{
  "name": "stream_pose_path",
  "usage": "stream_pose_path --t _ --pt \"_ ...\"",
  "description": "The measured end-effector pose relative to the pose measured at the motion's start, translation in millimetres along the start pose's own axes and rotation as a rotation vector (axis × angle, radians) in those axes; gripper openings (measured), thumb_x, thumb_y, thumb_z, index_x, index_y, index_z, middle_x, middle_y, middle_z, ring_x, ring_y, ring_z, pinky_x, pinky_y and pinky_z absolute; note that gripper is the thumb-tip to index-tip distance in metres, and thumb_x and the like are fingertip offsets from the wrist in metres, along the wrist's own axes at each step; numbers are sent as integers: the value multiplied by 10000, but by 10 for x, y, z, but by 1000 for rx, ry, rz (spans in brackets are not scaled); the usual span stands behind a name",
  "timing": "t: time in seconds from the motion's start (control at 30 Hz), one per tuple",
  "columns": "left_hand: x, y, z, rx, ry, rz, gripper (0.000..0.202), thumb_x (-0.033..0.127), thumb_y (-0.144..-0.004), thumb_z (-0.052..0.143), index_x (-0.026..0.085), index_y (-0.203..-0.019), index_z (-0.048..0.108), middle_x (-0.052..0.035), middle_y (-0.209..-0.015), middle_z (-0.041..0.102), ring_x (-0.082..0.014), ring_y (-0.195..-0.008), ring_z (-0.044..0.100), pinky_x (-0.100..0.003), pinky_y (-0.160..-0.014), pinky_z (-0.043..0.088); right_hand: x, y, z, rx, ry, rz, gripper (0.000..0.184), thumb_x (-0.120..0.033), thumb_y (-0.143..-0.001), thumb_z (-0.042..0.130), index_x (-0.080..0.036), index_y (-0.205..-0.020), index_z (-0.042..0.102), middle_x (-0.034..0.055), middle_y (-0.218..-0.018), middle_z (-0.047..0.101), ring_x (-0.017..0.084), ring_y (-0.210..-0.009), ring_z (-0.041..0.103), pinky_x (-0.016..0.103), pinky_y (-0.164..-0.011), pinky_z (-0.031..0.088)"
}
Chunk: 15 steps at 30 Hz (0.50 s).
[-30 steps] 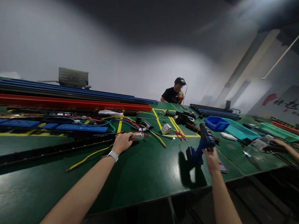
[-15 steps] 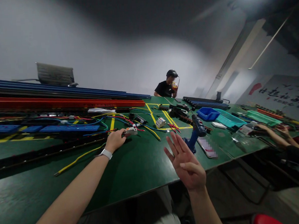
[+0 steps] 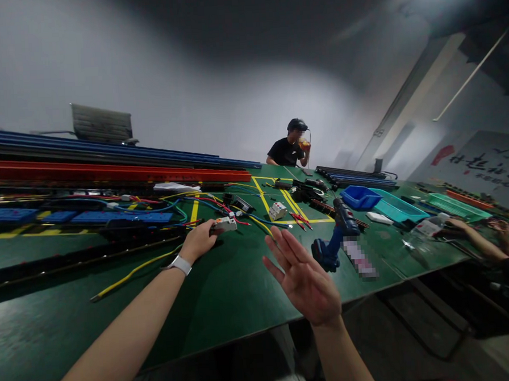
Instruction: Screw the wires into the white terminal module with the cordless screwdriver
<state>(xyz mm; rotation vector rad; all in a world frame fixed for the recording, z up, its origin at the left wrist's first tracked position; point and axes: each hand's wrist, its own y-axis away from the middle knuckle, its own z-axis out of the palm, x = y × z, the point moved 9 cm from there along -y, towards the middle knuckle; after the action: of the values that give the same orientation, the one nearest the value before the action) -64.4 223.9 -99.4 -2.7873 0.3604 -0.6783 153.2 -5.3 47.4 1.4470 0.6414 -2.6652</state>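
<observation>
My left hand (image 3: 198, 240), with a white band at the wrist, grips a small white circuit breaker (image 3: 225, 224) just above the green table (image 3: 226, 294). Palm up and fingers stretched out, my right hand (image 3: 304, 276) hovers over the table's front part and holds nothing. Behind it, a blue cordless drill (image 3: 338, 237) stands on its battery. Another white circuit breaker block (image 3: 277, 211) sits a little farther back. Beside that lie several short red wires (image 3: 301, 220). A yellow cable (image 3: 135, 272) runs along the table left of my left hand.
Long orange rails (image 3: 108, 171) and blue rails (image 3: 98, 146) lie along the far left. A blue tray (image 3: 360, 197) and a teal basket (image 3: 398, 204) stand at right, near a phone (image 3: 360, 259). One person (image 3: 289, 150) sits opposite; another person's hands (image 3: 470, 230) work at far right.
My right hand has shifted left, and its thumb no longer lies across the palm. My left hand keeps its hold on the circuit breaker. The whole view has turned slightly left.
</observation>
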Motion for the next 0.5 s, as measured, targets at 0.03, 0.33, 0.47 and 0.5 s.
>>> stream_pose_path --t 0.03,0.33,0.47,0.5 --pt "3 1 0 1 20 5 357 298 -859 540 221 -1204 582 -98 -1079 726 -262 -944 691 -315 -782 494 50 -32 -75 22 15 5 445 -395 -914 582 -285 -1344 612 71 -1542 448 324 -1451 358 611 -1169 249" --pt "90 42 -82 -8 204 41 273 300 -871 524 181 -1110 584 -130 -1058 712 -279 -935 682 -343 -771 500 362 -627 -1787 450 458 -42 383 -502 -863 673 -151 -1002 741 126 -970 772 282 -878 756 464 -895 564" --pt "66 20 -68 -8 273 48 274 296 -869 533 175 -1107 598 -131 -1053 714 -276 -940 680 -351 -797 504 155 -914 -2520 636 947 -75 513 -494 -947 471 -98 -1218 651 179 -1176 714 267 -992 717 392 -821 574" --pt "51 11 -60 -5 294 52 276 290 -865 535 175 -1107 601 -128 -1048 715 -272 -936 681 -353 -803 507 96 -982 -2634 661 1141 -66 517 -451 -974 387 -89 -1251 631 179 -1181 711 256 -1028 698 379 -833 565"
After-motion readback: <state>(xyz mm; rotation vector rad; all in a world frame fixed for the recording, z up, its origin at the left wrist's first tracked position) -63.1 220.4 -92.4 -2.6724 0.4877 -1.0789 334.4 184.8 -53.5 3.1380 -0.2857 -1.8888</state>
